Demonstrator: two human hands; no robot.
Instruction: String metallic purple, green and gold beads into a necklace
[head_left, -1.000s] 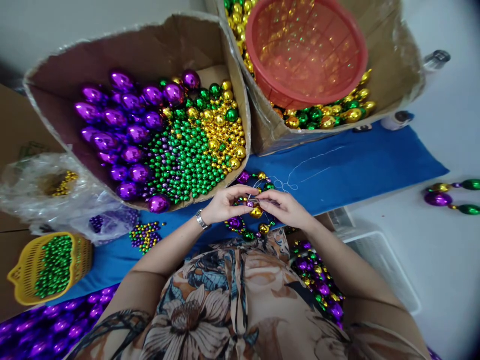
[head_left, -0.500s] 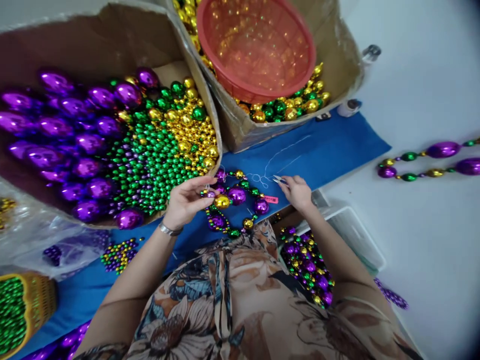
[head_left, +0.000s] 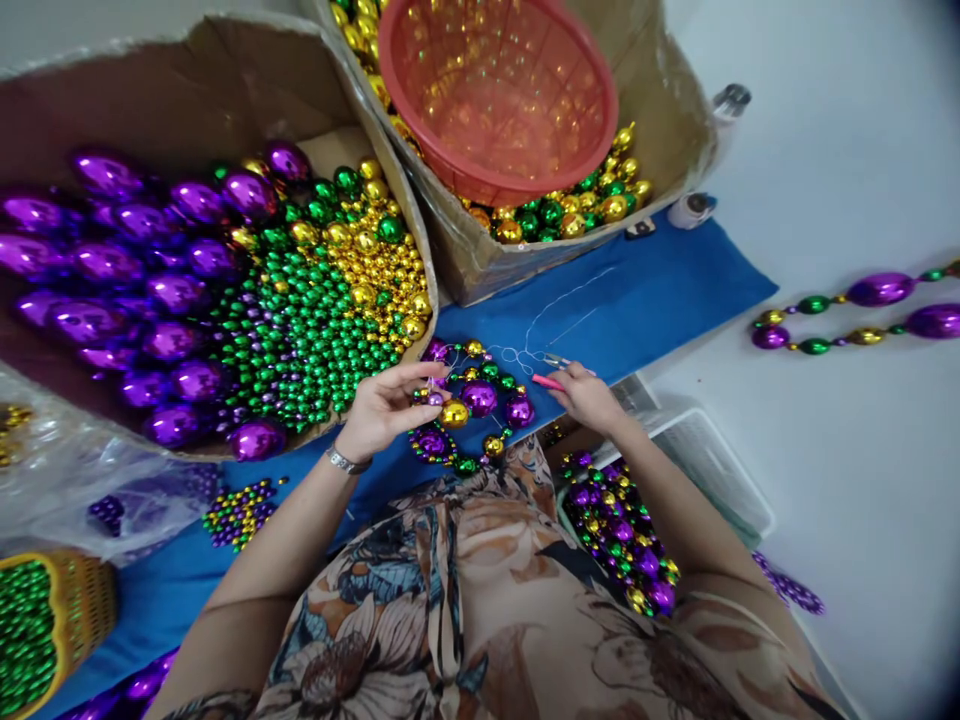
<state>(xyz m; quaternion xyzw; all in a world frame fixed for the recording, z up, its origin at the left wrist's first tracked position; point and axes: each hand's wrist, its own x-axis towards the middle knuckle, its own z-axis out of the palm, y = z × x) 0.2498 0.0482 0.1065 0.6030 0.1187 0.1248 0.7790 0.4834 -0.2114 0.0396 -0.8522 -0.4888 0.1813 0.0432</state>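
My left hand (head_left: 384, 408) pinches one end of a bead necklace (head_left: 478, 399) between thumb and fingers. The strand has purple, gold and green shiny beads and lies looped on the blue cloth in front of my body. A thin white string (head_left: 517, 355) runs in loops from the beads toward the right. My right hand (head_left: 589, 397) is closed on a small pink stick (head_left: 547, 382), with the metal tips of what look like thread snips (head_left: 556, 360) poking out above it. The grip ends of both are hidden in the fingers.
A cardboard box (head_left: 375, 100) of loose beads stands left; another box (head_left: 480, 270) holds beads and a red basket (head_left: 502, 185). A yellow basket (head_left: 82, 610) sits lower left. Finished-looking strands (head_left: 619, 525) hang right of my body. A bead strand (head_left: 814, 304) lies on the white surface.
The pink stick, which lay on the cloth beside the beads, is now in my right hand together with the snips. My left hand has shifted slightly right with the beads.
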